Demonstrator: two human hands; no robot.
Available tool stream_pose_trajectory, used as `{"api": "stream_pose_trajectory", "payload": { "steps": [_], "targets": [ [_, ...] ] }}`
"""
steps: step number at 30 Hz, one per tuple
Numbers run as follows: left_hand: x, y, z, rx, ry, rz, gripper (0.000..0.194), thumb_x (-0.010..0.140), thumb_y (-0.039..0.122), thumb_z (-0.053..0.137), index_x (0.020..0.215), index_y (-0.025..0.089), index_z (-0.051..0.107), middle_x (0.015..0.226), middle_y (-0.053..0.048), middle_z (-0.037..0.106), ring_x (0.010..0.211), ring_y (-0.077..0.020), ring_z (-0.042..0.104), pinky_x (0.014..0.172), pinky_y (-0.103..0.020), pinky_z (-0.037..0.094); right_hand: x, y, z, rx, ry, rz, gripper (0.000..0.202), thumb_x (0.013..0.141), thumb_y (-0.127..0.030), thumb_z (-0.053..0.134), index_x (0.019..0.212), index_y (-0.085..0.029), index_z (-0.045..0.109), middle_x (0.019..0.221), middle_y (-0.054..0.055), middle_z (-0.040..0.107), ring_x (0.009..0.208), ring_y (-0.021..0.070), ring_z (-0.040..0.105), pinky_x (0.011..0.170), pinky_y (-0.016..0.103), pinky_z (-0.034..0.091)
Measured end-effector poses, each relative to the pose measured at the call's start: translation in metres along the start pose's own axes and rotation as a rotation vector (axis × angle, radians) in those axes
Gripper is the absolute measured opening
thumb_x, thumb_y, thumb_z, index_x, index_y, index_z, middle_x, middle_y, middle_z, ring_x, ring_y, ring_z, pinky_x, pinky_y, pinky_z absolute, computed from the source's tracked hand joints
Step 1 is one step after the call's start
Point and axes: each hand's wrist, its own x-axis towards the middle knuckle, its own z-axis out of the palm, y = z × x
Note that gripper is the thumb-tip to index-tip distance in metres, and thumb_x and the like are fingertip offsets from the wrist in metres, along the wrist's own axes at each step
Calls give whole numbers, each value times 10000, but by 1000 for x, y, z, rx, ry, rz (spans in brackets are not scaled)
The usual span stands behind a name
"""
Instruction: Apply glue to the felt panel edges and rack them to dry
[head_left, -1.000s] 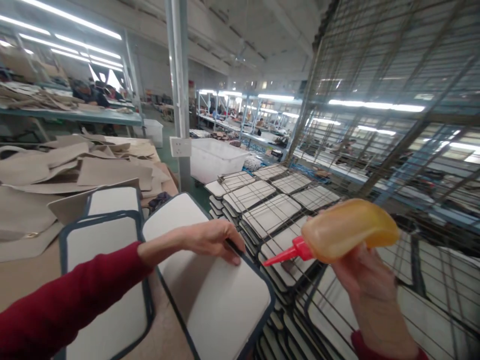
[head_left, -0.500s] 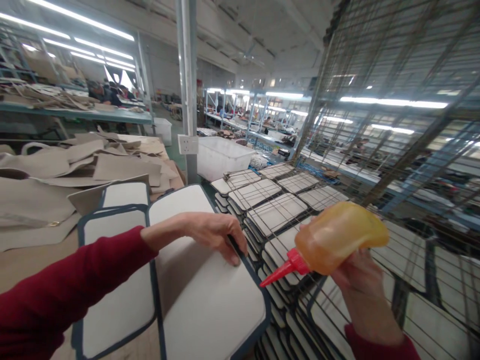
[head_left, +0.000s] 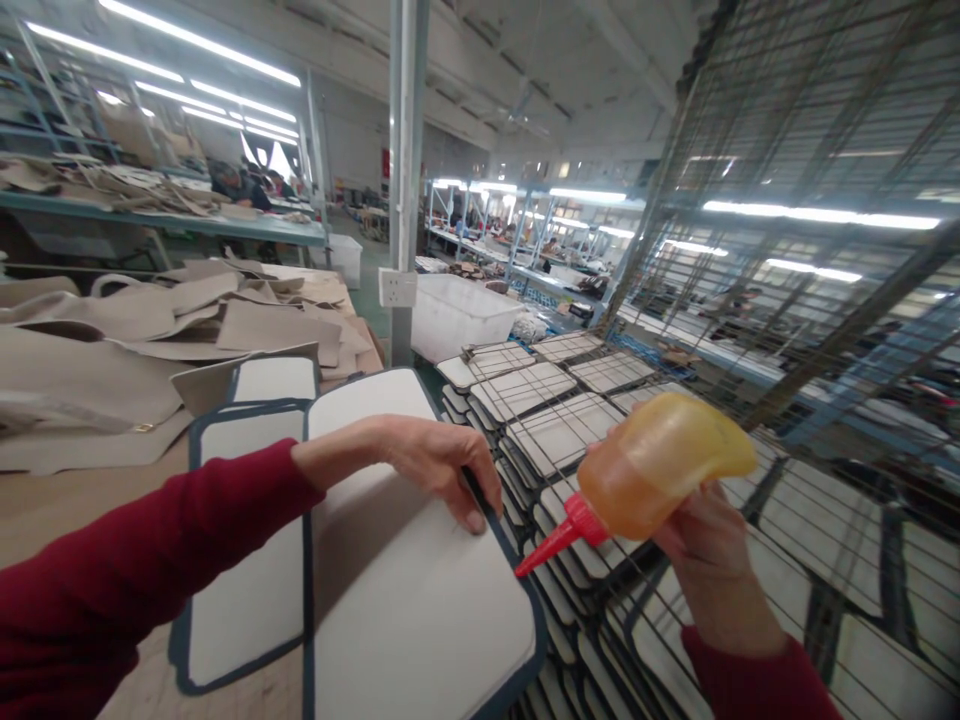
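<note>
My left hand (head_left: pixel 450 465) is closed on the right edge of a white panel with a dark blue border (head_left: pixel 420 610), thumb on the white face and fingers at the rim. That edge is lifted, and the panel slopes. In my right hand (head_left: pixel 705 540) is a squeeze bottle (head_left: pixel 637 465) of amber liquid, tipped so its red nozzle (head_left: pixel 551 545) points down to the left. The nozzle tip is at the panel's dark border, just below my left hand; whether it touches, I cannot tell. Another bordered white panel (head_left: pixel 251 550) lies to the left.
Wire racks (head_left: pixel 555 430) carrying more bordered panels are stacked at the right, with an upright wire grid (head_left: pixel 787 150) above. Beige sheet pieces (head_left: pixel 247 325) pile up on the left of the table. A post (head_left: pixel 405 180) with a socket and a white bin (head_left: pixel 457 320) stand ahead.
The bottle has moved slightly left and its nozzle tip is now closer to the panel's border. My left hand keeps its hold. The view has shifted a little to the left.
</note>
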Motion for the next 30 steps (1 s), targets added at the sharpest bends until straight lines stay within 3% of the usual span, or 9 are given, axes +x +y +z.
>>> {"api": "stream_pose_trajectory", "payload": {
  "steps": [8,16,24,30],
  "targets": [
    [-7,-6,-1,-49,11,-44,194,727,186,692,906,135,747,872,-63,736,798,-189,649,740,-225,487,-2,-4,7,-34,-58,-23,613,488,-478,818,1053,-327,634,890,33,695,780,280,670,662,406,566],
    [-14,-12,-4,-92,57,-71,214,731,242,698,903,122,741,865,-63,732,769,-177,635,718,-219,486,-4,-5,9,14,-1,-2,661,453,-447,845,1068,-339,626,861,15,701,771,276,672,691,408,567],
    [-26,-16,-6,-138,159,-90,188,744,272,681,870,148,744,812,-44,715,755,-180,614,704,-229,476,-11,-3,6,-8,80,-150,587,499,-436,819,1049,-313,652,902,59,694,854,322,656,834,518,491],
    [-35,-25,-7,-78,317,-127,169,740,277,672,779,117,708,615,1,588,564,-103,469,499,-170,355,-18,6,2,38,251,-249,458,512,-338,822,946,-335,676,864,-6,709,846,250,661,802,440,537]
  ]
}}
